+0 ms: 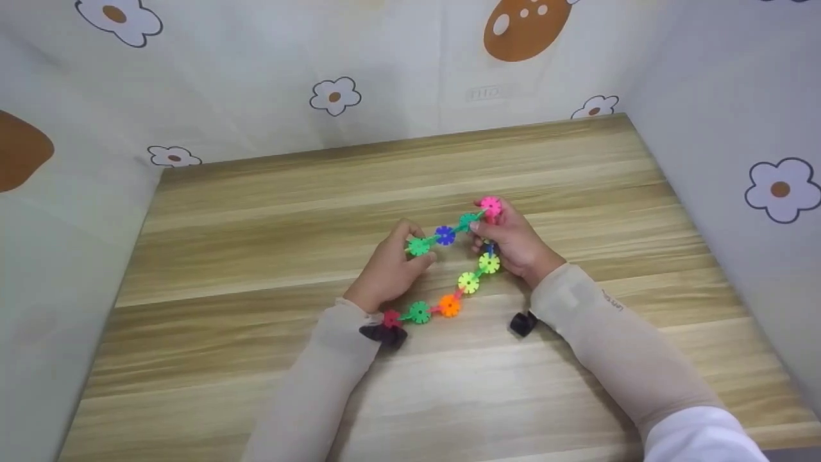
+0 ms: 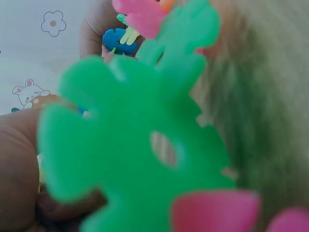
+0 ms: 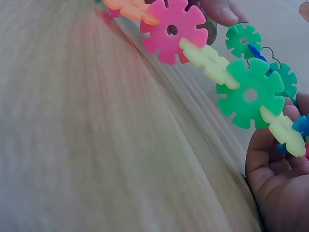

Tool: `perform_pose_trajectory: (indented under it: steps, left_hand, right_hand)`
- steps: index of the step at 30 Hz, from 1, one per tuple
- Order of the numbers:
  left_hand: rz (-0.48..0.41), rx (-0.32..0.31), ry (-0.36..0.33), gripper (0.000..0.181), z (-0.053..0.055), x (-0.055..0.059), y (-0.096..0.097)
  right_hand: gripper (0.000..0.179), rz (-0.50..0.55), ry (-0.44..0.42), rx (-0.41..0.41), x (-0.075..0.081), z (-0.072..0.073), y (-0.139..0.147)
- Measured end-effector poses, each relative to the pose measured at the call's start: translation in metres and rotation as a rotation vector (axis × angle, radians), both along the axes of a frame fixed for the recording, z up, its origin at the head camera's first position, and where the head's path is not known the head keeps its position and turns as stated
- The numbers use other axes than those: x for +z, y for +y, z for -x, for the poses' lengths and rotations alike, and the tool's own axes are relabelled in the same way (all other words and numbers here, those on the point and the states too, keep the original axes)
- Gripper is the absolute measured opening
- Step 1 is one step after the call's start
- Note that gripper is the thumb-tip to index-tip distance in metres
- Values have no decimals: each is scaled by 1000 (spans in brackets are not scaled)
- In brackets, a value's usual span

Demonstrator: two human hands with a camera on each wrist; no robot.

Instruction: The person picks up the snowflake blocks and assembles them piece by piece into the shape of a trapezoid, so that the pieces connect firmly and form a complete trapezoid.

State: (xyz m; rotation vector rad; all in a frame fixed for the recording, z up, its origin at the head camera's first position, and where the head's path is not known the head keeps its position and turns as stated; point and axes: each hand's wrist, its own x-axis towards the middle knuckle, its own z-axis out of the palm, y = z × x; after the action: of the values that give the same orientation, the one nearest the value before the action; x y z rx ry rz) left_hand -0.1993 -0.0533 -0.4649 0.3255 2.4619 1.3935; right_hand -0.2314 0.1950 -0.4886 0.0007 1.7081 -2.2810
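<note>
A chain of notched, flower-shaped plastic discs in many colours, slotted edge to edge, hangs between both hands in the head view. My left hand (image 1: 388, 266) pinches a green disc (image 1: 419, 246) at the upper end between thumb and fingers. A blue disc (image 1: 445, 235) links on beside it. The right hand (image 1: 516, 240) grips the chain at its bend, thumb against a teal disc (image 1: 467, 222), below a pink disc (image 1: 490, 205). From there the loose part runs down past yellow discs (image 1: 468, 283) and an orange disc (image 1: 449, 306) to a red disc (image 1: 392, 319) by the left wrist.
Under the hands lies a wood-grain table (image 1: 269, 224). Pale walls with printed flowers (image 1: 335, 96) stand at its back and sides. Black wrist devices (image 1: 523, 324) sit at both cuffs; the left one is close to the chain's red end.
</note>
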Motion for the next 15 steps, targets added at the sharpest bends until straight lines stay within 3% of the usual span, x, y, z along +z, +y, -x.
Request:
perform_pose_trajectory:
  steps: [5,15]
  left_hand:
    - [7,-8,24,31,0,1,-1]
    - [42,-29,-10,30,-1,5,-1]
  right_hand:
    - [57,7,6,13,0,0,0]
    - [50,77,32,31,0,-2,1]
